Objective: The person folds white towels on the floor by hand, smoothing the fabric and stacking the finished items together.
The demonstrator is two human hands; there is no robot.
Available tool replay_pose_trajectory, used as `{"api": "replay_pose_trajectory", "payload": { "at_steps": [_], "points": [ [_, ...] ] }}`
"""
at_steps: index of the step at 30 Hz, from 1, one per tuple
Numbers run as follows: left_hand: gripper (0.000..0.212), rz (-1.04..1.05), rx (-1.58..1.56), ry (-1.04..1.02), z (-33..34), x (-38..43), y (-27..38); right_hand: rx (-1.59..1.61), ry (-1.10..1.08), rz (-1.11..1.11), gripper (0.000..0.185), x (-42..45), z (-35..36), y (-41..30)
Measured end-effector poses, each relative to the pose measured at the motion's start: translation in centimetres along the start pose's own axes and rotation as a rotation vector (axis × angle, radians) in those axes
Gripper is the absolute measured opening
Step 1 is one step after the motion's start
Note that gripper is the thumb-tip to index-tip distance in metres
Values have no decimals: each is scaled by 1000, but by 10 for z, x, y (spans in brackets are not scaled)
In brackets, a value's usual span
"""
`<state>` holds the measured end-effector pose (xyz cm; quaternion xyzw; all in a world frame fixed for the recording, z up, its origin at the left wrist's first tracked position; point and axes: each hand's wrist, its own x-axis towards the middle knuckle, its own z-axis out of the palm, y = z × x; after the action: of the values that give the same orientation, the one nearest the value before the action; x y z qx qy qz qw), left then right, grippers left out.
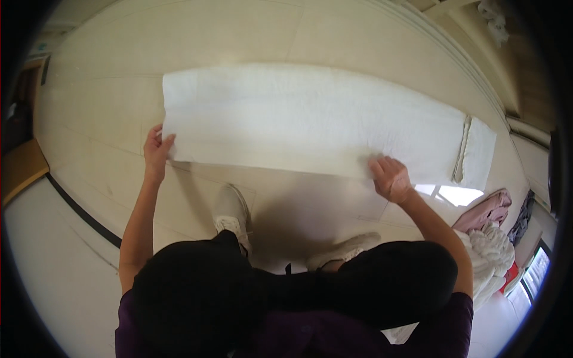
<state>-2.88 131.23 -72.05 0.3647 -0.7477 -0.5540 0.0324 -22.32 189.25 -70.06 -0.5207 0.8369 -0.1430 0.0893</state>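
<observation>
A long white cloth [286, 112], folded into a flat strip, lies on the tiled floor in front of me. Its left edge is pinched between the thumb and fingers of my left hand [157, 145], near the lower left corner. My right hand [390, 176] rests at the near edge, right of the middle, with its fingers curled; blur hides whether they grip the fabric. Toward the right end, a folded hem [462, 150] crosses the strip.
My pale shoes [231, 208] stand on the floor just short of the cloth. On the right lie a pink cloth [485, 209] and a bundled white fabric heap [488, 255]. A wooden furniture edge [27, 168] juts in at the left.
</observation>
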Motion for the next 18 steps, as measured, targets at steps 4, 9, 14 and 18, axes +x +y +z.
{"api": "replay_pose_trajectory", "payload": {
  "at_steps": [4,9,14,18],
  "points": [
    [45,-100,-46,-9,-9,-8,-9,19,-66,13,36,2,-6,-2],
    [51,555,829,219,41,-6,45,184,-54,-25,48,23,-27,-12],
    [61,1063,766,-477,203,-46,99,-21,-131,-90,53,83,-12,-18],
    [65,1103,892,-538,271,-20,108,-273,-231,68,67,127,2,22]
  ]
}}
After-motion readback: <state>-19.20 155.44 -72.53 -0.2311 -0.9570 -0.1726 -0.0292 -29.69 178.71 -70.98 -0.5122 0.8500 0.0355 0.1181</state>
